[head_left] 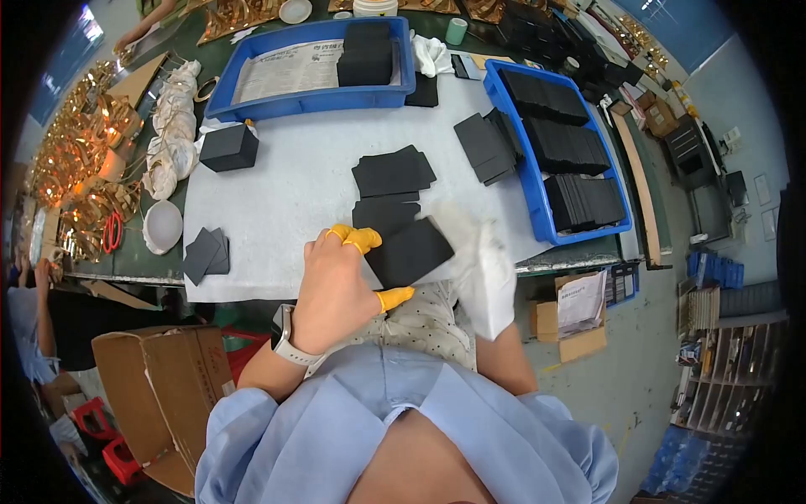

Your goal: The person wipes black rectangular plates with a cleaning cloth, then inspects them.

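My left hand [340, 281], with yellow finger covers on its thumb and some fingers, holds a thin black rectangular card [413, 250] by its left side, tilted above the table's near edge. Its thumb is at the card's lower edge. White fabric [487, 281] covers my right hand beside the card's right edge; it is smeared by motion, and I cannot tell whether it is a glove or a cloth. The fingers inside are hidden. Just beyond the held card, more black cards [393, 172] lie in overlapping groups on the white table covering [294, 193].
A blue tray [315, 101] with newspaper and stacked black cards stands at the back. Another blue tray [537, 202], full of black cards, is at the right beside loose cards [485, 147]. Leftward are a black block-like stack [229, 149], a white bowl [162, 227] and red scissors [112, 231].
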Demonstrator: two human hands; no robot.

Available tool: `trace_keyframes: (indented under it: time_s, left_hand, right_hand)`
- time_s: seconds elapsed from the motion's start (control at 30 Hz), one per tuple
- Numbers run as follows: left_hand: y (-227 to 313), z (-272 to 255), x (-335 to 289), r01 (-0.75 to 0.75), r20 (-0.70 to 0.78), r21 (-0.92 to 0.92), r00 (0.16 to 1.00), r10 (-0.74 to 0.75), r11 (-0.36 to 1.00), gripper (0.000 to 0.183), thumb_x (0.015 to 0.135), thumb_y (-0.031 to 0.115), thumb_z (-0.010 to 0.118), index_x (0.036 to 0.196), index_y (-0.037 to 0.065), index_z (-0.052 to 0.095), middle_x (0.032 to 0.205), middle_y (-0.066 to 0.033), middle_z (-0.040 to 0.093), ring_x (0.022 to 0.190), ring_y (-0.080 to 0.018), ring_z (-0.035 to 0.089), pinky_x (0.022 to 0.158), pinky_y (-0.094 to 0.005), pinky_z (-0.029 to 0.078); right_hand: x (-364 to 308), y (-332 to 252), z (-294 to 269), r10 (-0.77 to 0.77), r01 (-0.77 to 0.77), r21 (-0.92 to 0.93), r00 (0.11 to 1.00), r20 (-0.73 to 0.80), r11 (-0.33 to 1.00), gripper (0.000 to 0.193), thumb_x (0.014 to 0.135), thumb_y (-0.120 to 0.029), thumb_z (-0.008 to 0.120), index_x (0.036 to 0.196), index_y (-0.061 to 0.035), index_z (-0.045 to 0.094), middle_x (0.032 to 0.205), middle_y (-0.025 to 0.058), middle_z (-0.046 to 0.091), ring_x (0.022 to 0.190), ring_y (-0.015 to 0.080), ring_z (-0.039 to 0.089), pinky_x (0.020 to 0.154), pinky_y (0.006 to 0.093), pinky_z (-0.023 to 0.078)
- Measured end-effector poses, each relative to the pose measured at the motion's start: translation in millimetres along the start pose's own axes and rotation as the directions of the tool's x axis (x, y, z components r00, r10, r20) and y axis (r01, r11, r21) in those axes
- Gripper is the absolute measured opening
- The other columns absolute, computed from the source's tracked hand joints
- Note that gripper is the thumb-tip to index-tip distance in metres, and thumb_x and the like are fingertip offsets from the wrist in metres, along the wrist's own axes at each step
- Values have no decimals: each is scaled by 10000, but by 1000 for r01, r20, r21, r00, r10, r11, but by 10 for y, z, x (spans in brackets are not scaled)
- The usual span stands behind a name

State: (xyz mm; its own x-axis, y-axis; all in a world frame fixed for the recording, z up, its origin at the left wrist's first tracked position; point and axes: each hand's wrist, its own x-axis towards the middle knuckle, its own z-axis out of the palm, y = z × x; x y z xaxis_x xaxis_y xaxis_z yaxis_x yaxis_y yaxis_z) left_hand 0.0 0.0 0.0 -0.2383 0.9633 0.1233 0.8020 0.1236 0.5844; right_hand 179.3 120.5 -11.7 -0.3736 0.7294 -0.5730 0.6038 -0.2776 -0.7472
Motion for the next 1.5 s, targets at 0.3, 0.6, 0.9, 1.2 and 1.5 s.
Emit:
trace_keyframes:
  time_s: [0.3, 0.6, 0.9, 1.2, 1.5]
  left_hand:
    - [-18, 59, -91, -162, -68, -94, 985, 156, 982, 655, 601, 310, 972, 1112, -2, 705, 1059, -145, 667, 1014, -330, 592, 920, -423, 419]
    - [-194, 47, -190, -48, -39, -234, 998, 40, 971, 642, 604, 298, 974, 1113, 19, 701, 1079, -125, 670, 1020, -305, 593, 943, -392, 401]
    - [-269, 81, -230, -14, -66, -218, 998, -1, 976, 658, 598, 310, 981, 1107, 9, 694, 1086, -124, 664, 978, -294, 590, 921, -395, 422]
    - [-285, 47, -214, -13, -128, -227, 992, -17, 974, 652, 595, 304, 983, 1094, 1, 691, 1083, -124, 662, 901, -291, 591, 885, -392, 455]
    - [-135, -2, -352, -62, -194, -269, 981, 9, 961, 1102, 626, 293, 976, 1519, -11, 406, 1298, -221, 587, 1160, -413, 543, 1078, -473, 398]
  right_hand:
    - [192, -106, 54, -367, 392, 311, 920, -138, 866, 578, 939, -256, 787, 1389, 40, 579, 1054, 91, 732, 970, 137, 681, 844, 268, 541]
    - [35, -158, -157, -324, 460, 382, 871, -369, 801, 475, 1017, -298, 677, 1341, 41, 607, 684, 61, 681, 470, 105, 590, 464, 235, 462]
    - [-76, -27, 68, -259, 362, 320, 910, -323, 875, 501, 1011, -150, 678, 1450, 17, 506, 1170, 129, 692, 857, 135, 686, 772, 263, 572]
    - [-179, 42, 48, -954, 677, -682, 282, -106, 276, 698, 777, 139, 555, 1449, -48, 544, 1234, 159, 714, 1227, 315, 644, 1068, 449, 464]
    - [-199, -75, 439, -161, 129, -202, 975, -155, 971, 320, 892, -180, 808, 1139, 6, 726, 956, 160, 759, 874, 293, 726, 741, 362, 558]
